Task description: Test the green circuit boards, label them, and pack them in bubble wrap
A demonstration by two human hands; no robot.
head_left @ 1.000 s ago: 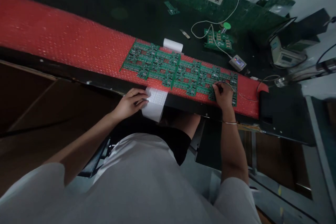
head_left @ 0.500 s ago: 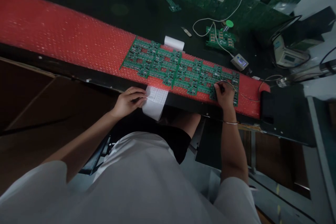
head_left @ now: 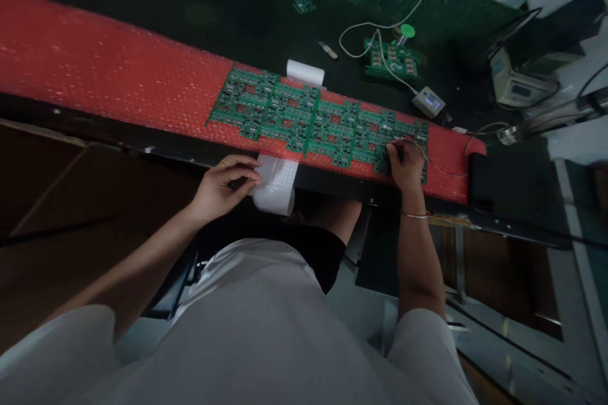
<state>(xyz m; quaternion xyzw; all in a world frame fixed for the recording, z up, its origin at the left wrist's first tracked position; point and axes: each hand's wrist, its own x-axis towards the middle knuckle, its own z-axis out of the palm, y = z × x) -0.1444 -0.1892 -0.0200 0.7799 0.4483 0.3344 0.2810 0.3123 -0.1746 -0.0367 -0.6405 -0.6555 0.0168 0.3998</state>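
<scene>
A strip of white labels (head_left: pixel 279 176) hangs over the bench's front edge, its lower end curled. My left hand (head_left: pixel 225 186) is at the strip's left edge, thumb and fingertips pinched there. Several green circuit boards (head_left: pixel 335 133) lie joined in a row on red bubble wrap (head_left: pixel 156 82). Over the right end of this row is my right hand (head_left: pixel 406 164), fingers pressed together low on the board. What they hold, if anything, is hidden. A thin cable (head_left: pixel 446 172) runs from beside these fingers to the right.
Behind the boards lies a white roll (head_left: pixel 305 73). Further back are a small blade (head_left: pixel 327 50), stacked boards (head_left: pixel 392 62) and a grey box with a screen (head_left: pixel 428 102). A metal tube (head_left: pixel 546 123) juts in at the right, near a beige device (head_left: pixel 515 88).
The whole view has shifted slightly. My left fingers have moved a little on the label strip, and its lower end is curled more. My right hand stays over the same end of the boards.
</scene>
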